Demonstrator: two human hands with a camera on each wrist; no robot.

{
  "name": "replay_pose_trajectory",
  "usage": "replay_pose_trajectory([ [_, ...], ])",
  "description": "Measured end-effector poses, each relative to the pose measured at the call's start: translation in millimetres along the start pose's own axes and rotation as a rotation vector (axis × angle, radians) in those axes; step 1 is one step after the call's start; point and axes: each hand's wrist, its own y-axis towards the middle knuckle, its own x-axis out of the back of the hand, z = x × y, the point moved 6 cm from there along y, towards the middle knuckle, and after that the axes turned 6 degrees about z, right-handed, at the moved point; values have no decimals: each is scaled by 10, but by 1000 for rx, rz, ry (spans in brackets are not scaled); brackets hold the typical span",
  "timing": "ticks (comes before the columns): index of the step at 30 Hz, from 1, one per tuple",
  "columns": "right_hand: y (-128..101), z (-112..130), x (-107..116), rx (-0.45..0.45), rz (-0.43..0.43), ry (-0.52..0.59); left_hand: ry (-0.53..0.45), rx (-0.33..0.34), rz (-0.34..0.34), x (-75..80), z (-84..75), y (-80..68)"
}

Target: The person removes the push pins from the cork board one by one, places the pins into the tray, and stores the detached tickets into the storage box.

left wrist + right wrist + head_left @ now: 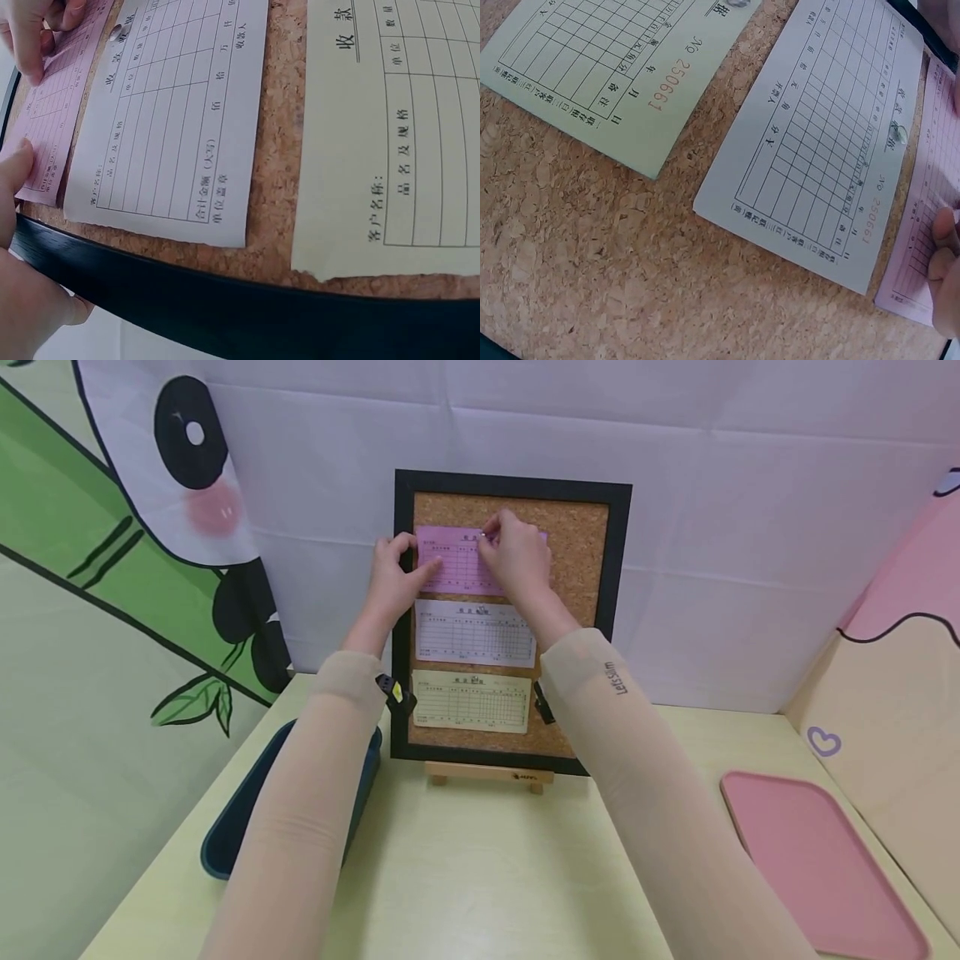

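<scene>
A black-framed cork board [577, 568] leans upright on a small wooden easel [491, 771]. Near its top lies a pink receipt slip [456, 568]. My left hand [392, 575] grips the board's left edge, its thumb pressing on the slip's left part. At the slip's upper middle, my right hand [521, 560] pinches a small pale push pin [482, 536], mostly covered by the fingers. Below hang a white receipt slip [474, 639] and a yellow receipt slip [471, 703]. A clear push pin [898, 135] stands in the white slip's top in the right wrist view.
A dark blue bin [217, 860] stands on the table [480, 877] at left, partly behind the left sleeve. At right lies a pink tray [817, 852]. A white cloth backdrop [720, 527] rises behind the board, with printed side panels flanking the table.
</scene>
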Motion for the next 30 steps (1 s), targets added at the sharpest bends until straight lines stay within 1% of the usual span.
replay_pose_trajectory([
  [5, -9, 24, -4, -2, -22, -31, -1, 4, -26, 13, 15, 0],
  [8, -3, 32, -16, 15, -39, -55, -4, 4, -39, 14, 20, 1],
  [14, -7, 72, -16, 102, -79, -117, -15, -8, -59, 21, 21, -7],
  [19, -30, 103, -21, 174, -82, -160, -22, -5, -67, 22, 49, -19],
  [25, -28, 118, -3, 216, -102, -175, -39, -7, -79, 29, 57, -2],
  [30, -22, 116, 20, 226, -110, -170, -48, -20, -90, 29, 33, 8],
])
